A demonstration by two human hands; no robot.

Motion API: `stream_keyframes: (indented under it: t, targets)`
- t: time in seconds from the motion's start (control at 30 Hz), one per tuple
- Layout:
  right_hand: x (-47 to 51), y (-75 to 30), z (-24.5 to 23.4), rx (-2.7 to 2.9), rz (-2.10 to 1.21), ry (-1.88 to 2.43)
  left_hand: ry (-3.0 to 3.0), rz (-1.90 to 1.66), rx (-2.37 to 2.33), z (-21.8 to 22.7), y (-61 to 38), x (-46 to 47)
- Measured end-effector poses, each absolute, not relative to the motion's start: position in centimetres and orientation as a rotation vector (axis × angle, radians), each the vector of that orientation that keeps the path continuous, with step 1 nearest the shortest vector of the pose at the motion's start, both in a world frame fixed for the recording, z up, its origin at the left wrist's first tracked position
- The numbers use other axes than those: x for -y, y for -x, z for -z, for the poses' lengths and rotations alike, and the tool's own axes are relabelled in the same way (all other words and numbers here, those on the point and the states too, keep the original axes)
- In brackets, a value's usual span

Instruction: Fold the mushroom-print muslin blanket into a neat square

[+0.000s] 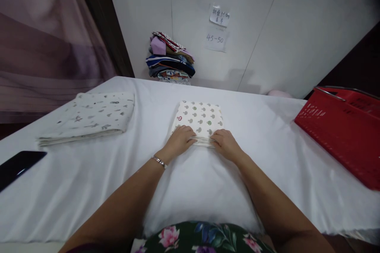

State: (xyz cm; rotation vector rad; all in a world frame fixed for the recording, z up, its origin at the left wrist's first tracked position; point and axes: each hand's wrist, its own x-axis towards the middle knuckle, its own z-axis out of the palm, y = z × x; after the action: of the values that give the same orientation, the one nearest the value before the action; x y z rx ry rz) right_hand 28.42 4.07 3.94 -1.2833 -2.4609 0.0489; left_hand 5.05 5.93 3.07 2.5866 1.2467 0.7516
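Observation:
A folded white cloth (199, 118) with grey, red and green mushroom prints lies flat on the white-covered table in front of me. My left hand (181, 139) grips its near left corner, fingers on top of the layered edge. At the near right corner, my right hand (226, 142) pinches the same stacked edge. Both thumbs are partly hidden by the folds and fingers. A bracelet circles my left wrist.
A larger folded printed cloth (92, 114) rests at the left, with a black phone (20, 166) nearer me. A red basket (341, 130) stands at the right. Behind the table's far edge is a pile of folded fabrics (170, 57) against the wall, which bears handwritten paper notes (219, 16).

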Motion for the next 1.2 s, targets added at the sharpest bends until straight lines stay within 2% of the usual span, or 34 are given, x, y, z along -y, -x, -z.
stream_keyframes:
  t: [0.7,1.2]
  targets:
    - [-4.20,-28.20,-3.37,2.391,0.056,1.247,-2.593,-0.844,-1.289,-3.30,-5.48,-5.79]
    - [-3.89,-28.48,-3.72,2.467,-0.070,1.196,-2.620,-0.727,-1.207,-3.21,-4.67,-5.78]
